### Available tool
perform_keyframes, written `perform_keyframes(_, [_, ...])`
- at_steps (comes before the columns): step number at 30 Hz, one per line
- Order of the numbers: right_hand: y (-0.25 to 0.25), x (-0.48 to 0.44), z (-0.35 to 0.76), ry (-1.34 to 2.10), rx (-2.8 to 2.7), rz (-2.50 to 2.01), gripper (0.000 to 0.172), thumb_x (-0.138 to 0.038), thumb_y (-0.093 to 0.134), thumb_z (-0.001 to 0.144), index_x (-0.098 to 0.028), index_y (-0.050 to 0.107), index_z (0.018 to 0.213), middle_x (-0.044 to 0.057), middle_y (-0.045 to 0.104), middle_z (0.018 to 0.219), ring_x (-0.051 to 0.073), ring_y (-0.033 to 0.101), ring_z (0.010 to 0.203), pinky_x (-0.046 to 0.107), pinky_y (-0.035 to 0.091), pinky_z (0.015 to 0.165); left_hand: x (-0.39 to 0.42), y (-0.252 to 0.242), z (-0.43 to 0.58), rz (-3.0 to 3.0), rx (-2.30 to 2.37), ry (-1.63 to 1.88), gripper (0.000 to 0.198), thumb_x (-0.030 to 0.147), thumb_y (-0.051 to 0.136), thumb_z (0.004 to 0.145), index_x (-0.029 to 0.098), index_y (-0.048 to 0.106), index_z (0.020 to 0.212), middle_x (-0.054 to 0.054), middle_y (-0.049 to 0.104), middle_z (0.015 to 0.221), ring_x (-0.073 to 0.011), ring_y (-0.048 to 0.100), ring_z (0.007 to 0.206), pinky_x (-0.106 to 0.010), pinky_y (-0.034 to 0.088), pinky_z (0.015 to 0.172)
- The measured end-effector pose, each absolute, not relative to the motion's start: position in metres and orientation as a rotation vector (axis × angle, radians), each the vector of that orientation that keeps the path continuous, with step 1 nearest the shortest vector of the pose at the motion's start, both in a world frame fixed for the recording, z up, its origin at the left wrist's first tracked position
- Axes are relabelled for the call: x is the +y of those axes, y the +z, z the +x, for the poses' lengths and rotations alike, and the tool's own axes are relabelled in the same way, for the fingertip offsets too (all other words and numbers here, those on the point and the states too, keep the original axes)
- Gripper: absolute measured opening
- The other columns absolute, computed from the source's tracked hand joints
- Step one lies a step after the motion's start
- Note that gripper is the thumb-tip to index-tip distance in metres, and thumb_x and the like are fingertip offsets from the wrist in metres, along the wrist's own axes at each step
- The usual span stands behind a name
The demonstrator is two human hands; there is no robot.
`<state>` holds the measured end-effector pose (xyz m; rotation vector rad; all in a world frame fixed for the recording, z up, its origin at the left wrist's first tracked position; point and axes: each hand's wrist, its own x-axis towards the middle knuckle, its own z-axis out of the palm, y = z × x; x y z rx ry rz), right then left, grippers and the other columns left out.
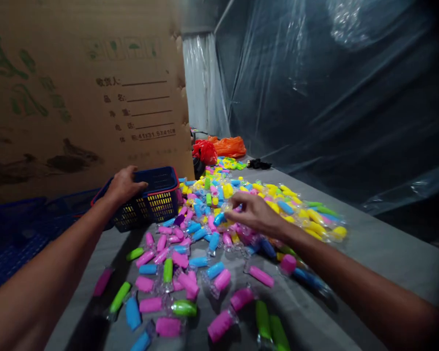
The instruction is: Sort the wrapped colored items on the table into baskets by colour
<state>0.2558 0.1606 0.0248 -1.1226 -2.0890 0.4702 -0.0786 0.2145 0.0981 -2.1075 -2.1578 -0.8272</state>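
My left hand [126, 186] grips the near-left rim of a small dark blue plastic basket [161, 204] with a red edge. Yellow shows through the slots in the basket's side. My right hand [254, 212] is over a heap of small soft-looking rolls in clear twisted wrappers [278, 204], coloured pink, blue, yellow and green. Its thumb and fingers are pinched together at a blue wrapped roll [218, 219], seemingly on its clear wrapper. More wrapped rolls [168, 327] lie scattered on the grey table towards me.
A large printed cardboard box [146, 63] stands behind the basket. More blue baskets [18, 243] are at the left. Red [205, 151] and orange plastic bags [229, 146] and a black item [259, 164] lie at the back. Clear plastic sheeting [314, 97] hangs along the right.
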Motion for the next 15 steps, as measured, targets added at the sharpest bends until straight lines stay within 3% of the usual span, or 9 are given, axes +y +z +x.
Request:
perform_keyframes(4, [0.051,0.147,0.296,1.116,-1.51,-1.033,0.021,-0.032,0.062,0.067,-0.018,0.046,0.065,-0.001,0.054,0.061,0.015,0.054,0.06,0.027,0.043,0.057,0.173,0.097,-0.027,-2.379,-1.792,-0.761,0.026,0.031,0.051,0.078,0.017,0.06,0.099,-0.006,0.062,0.094,-0.0214,0.056,0.091,-0.03,0.041,0.085])
perform_keyframes(7, [0.055,0.13,0.326,1.279,-1.24,-1.001,0.022,-0.028,0.064,0.062,-0.018,0.046,0.071,0.0,0.057,0.069,0.015,0.056,0.063,0.03,0.047,0.058,0.144,0.074,0.026,-2.835,-1.361,-0.674,0.03,0.034,0.048,0.082,0.016,0.06,0.103,-0.008,0.06,0.104,-0.0212,0.052,0.1,-0.032,0.039,0.09])
perform_keyframes(12, [0.027,0.099,0.357,1.088,-1.355,-1.235,0.026,-0.025,0.064,0.063,-0.017,0.054,0.085,-0.004,0.052,0.068,0.01,0.047,0.054,0.022,0.039,0.048,0.121,0.017,0.098,-3.208,-1.017,-0.235,0.068,0.06,0.051,0.076,0.029,0.037,0.135,-0.011,0.032,0.143,-0.0341,0.025,0.13,-0.055,0.02,0.104])
perform_keyframes(15, [0.006,0.092,0.368,0.763,-1.633,-1.435,0.022,-0.03,0.063,0.068,-0.016,0.059,0.085,-0.001,0.057,0.071,0.014,0.052,0.061,0.025,0.04,0.052,0.119,-0.003,0.117,-3.132,-1.105,-0.175,0.068,0.062,0.047,0.077,0.032,0.034,0.136,-0.013,0.023,0.147,-0.0383,0.02,0.132,-0.066,0.009,0.101])
